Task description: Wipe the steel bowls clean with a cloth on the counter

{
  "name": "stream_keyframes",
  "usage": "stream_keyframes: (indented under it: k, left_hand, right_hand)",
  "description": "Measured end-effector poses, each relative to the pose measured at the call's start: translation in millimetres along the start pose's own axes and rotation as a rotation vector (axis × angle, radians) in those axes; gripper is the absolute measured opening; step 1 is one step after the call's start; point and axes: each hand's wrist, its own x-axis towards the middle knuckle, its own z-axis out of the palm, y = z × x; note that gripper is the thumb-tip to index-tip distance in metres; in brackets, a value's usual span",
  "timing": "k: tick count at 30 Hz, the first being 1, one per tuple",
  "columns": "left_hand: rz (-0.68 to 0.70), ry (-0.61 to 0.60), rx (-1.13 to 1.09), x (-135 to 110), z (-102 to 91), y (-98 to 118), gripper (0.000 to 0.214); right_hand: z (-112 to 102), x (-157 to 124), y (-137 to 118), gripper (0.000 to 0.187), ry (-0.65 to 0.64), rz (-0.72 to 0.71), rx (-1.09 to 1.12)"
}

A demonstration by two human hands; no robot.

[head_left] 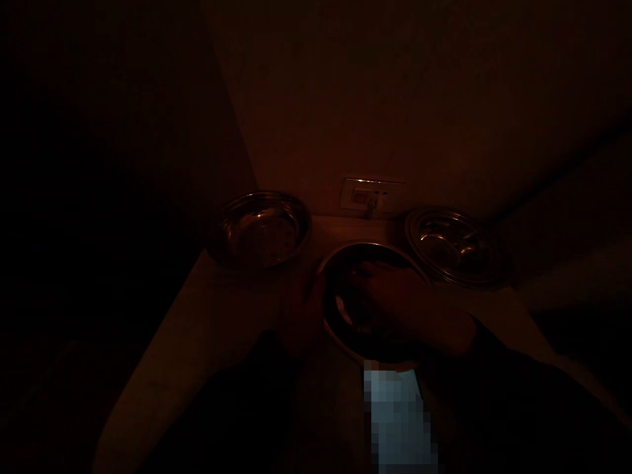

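The room is very dark. A round bowl [340, 351] stands in the middle of the wooden table, its inside mostly in shadow. At its left side, my left hand [302, 313] is closed on the rim, thumb up along the edge. My right hand [392, 293] reaches into the bowl from the right. Its fingers are lost in the gloom, so I cannot make out whether they hold anything. A small pale patch [342, 309] shows inside the bowl, too dim to name.
A shiny metal bowl [302, 227] sits at the back left, and a round metal dish [413, 230] with shiny things in it at the back right. A socket plate [349, 195] is on the wall. A bright, blurred-out panel [399, 421] lies at the front of the table [162, 355].
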Motion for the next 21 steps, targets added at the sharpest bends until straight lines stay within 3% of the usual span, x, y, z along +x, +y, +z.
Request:
stream_keyframes:
  k: [4, 10, 14, 18, 21]
  left_hand:
    - [0.023, -0.003, -0.004, -1, 0.5, 0, 0.039]
    - [0.006, 0.040, 0.039, -1, 2.9, 1, 0.040]
    - [-0.002, 0.044, 0.039, 0, 2.2, 0, 0.040]
    - [-0.015, 0.030, 0.034, 0, 0.4, 2, 0.040]
    - [0.000, 0.015, 0.029, 0, -0.5, 3, 0.041]
  right_hand:
    - [0, 4, 2, 0.034, 0.023, 0.058, -0.049]
    - [-5, -6, -9, 0.027, -0.007, -0.195, 0.066]
    - [-10, -11, -9, 0.022, -0.087, -0.272, 0.112]
    - [-8, -8, -7, 0.024, -0.067, -0.215, 0.128]
    - [-1, -2, -2, 0.029, -0.005, -0.055, 0.042]
